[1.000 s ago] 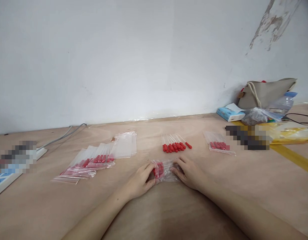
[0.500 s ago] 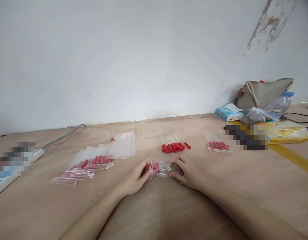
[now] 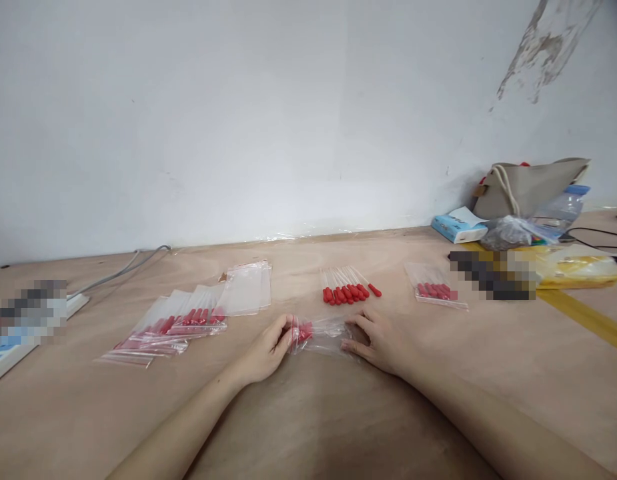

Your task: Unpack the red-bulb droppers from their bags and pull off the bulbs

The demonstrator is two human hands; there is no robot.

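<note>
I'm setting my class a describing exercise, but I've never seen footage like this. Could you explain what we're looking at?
There is no machine here: these are a person's bare hands, seen from a camera worn on the head. The left hand pinches one end of a see-through bag with red-ended pieces inside; the right hand is at its other end. On the table, loose red-ended pieces lie just beyond. To the left are overlapping filled bags and flat bags; to the right, another filled bag.
</note>
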